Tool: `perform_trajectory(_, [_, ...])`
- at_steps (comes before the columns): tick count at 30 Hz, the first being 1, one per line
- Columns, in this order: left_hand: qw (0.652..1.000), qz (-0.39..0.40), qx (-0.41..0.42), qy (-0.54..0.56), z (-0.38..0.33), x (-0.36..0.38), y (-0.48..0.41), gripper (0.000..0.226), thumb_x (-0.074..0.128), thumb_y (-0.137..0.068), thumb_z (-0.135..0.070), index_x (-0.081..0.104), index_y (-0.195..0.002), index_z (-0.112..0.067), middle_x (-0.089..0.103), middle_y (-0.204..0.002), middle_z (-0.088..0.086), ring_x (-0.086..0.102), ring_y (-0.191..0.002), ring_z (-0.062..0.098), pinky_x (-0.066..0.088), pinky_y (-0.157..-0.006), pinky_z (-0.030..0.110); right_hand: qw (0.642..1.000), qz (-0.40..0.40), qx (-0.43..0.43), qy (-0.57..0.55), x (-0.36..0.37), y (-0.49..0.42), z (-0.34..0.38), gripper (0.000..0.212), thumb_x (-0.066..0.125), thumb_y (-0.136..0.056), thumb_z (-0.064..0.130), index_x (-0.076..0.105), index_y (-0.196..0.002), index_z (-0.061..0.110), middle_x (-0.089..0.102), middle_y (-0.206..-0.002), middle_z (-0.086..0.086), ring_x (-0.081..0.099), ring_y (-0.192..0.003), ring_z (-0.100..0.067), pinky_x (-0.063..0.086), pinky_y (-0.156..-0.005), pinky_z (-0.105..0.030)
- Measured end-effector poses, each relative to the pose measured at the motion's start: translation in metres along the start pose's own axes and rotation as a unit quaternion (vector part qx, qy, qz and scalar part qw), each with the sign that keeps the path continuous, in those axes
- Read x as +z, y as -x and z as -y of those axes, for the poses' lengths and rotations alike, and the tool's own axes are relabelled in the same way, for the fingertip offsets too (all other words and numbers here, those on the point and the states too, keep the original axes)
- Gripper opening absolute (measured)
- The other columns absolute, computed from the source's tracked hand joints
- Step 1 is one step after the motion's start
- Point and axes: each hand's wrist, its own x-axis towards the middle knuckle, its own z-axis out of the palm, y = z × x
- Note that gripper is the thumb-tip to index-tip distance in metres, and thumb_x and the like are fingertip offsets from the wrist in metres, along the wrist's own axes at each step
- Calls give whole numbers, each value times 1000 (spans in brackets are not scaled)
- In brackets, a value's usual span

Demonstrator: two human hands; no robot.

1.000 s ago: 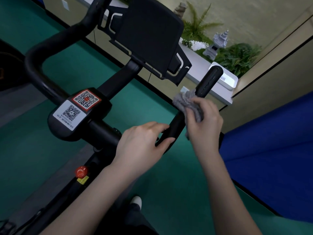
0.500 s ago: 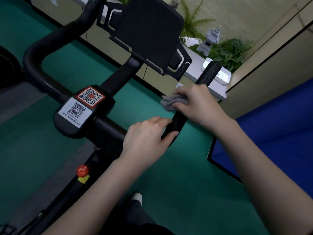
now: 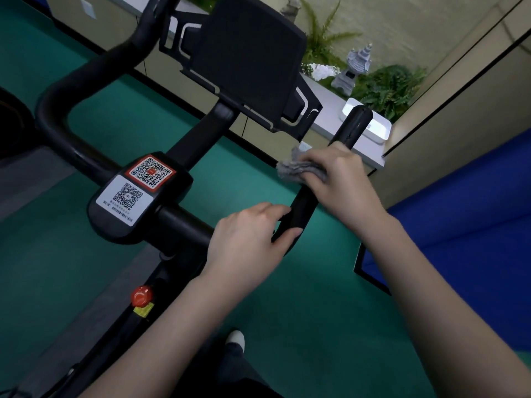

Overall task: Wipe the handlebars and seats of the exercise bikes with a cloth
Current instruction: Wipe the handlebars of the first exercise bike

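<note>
Mid-wipe here: the right hand (image 3: 342, 179) clamps the crumpled grey cloth (image 3: 296, 169) around the black padded handlebar prong (image 3: 352, 124), the left hand (image 3: 250, 239) grips its bend below, and next, I'd say, comes a slide toward the tip.

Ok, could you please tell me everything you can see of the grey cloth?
The grey cloth looks soft and fuzzy, bunched into folds. The right hand grips it and presses it round the black handlebar, a little below the bar's end. A crumpled end sticks out from the hand toward the bike's middle; the rest is hidden under it. The left hand holds the same bar lower down, apart from the cloth.
</note>
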Motion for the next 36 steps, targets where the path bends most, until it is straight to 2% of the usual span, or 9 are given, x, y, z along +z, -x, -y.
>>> perform_trajectory(5, [999,-16,-7,41,-5,0,-9,39,58,-87,-50,62,-118,-27,66,-111,-10,65,-94,20,52,-79,40,971,-210,52,-97,21,27,0,15,67,-83,-2,68,-97,2,65,-92,0,52,-92,-18,35,-76,-10])
perform_trajectory(10, [996,-23,-19,86,-13,9,-28,42,62,-88,-40,60,-124,-20,63,-118,-5,63,-97,19,51,-86,40,941,-300,54,-145,39,39,-7,17,64,-82,-9,66,-95,1,57,-97,7,49,-93,-12,39,-80,-13])
perform_trajectory(14, [992,-26,-29,120,-20,16,-38,41,66,-86,-34,60,-124,-18,63,-115,-4,61,-97,15,50,-86,34,906,-364,120,-178,45,30,-11,19,61,-81,-12,64,-95,0,56,-96,3,52,-92,-14,41,-80,-15])
perform_trajectory(16, [991,-29,-26,128,-22,18,-41,39,67,-85,-31,61,-122,-18,64,-113,-4,60,-95,14,48,-84,29,884,-380,148,-229,52,37,-5,20,62,-82,-8,63,-95,8,59,-96,2,57,-91,-19,46,-80,-24])
perform_trajectory(18, [991,-28,-25,126,-22,19,-41,38,69,-85,-28,62,-121,-19,64,-111,-6,60,-94,13,49,-83,29,852,-390,197,-289,59,49,6,26,62,-84,-1,59,-95,22,61,-95,1,59,-92,-17,49,-81,-32])
perform_trajectory(21, [991,-30,-27,125,-23,20,-41,38,70,-83,-25,63,-120,-20,63,-109,-7,59,-93,13,49,-79,29,795,-414,265,-355,64,54,18,33,62,-85,0,55,-96,30,61,-95,7,59,-93,-8,51,-84,-31])
perform_trajectory(27, [993,-43,-31,110,-24,22,-42,37,72,-82,-22,64,-118,-20,62,-107,-8,59,-89,11,42,-74,17,683,-461,357,-440,65,35,20,19,60,-89,-3,55,-100,11,61,-97,-3,60,-96,-17,51,-91,-42])
perform_trajectory(32, [992,-47,-35,113,-25,22,-41,37,72,-82,-23,64,-118,-22,61,-105,-12,58,-89,7,39,-75,11,558,-440,429,-557,81,53,37,14,57,-91,1,57,-98,14,66,-107,-12,63,-99,-23,50,-92,-40])
perform_trajectory(36, [991,-42,-40,123,-25,22,-41,38,71,-83,-24,64,-120,-23,61,-107,-12,57,-91,7,41,-77,11,501,-411,468,-600,73,39,24,10,56,-93,2,58,-96,11,65,-105,-11,64,-93,-19,54,-87,-33])
